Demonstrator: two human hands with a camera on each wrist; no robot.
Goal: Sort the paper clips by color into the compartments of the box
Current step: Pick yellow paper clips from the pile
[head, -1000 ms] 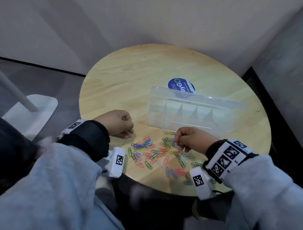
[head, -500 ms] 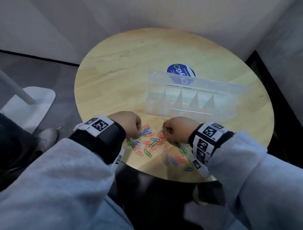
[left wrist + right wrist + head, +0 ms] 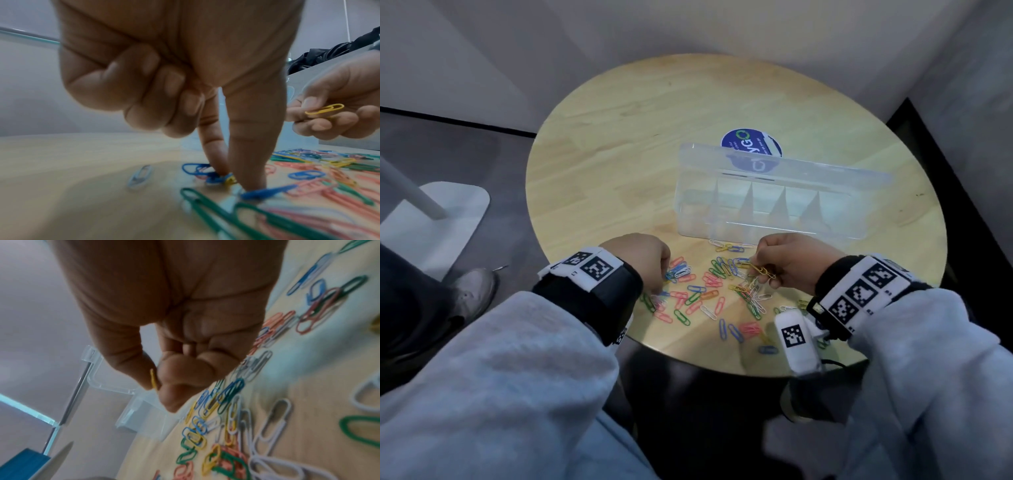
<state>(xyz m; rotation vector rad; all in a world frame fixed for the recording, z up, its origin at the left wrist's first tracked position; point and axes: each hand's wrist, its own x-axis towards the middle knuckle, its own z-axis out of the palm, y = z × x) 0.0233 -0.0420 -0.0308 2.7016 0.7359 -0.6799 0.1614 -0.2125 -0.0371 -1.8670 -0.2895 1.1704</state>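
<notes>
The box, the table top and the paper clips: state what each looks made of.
Box: clear, glossy plastic, probably; the dividers and the table show through its walls.
Table top: pale wood or wood veneer, smooth finish; grain lines and knots show.
Paper clips: bent wire in matt colours, likely coated metal; the yellow paper clip in the right hand shows the looped wire.

The head camera is looking steeply down at the round wooden table (image 3: 619,144), while both wrist cameras are peering close along the fingers, sharing the scattered coloured paper clips (image 3: 709,294).
</notes>
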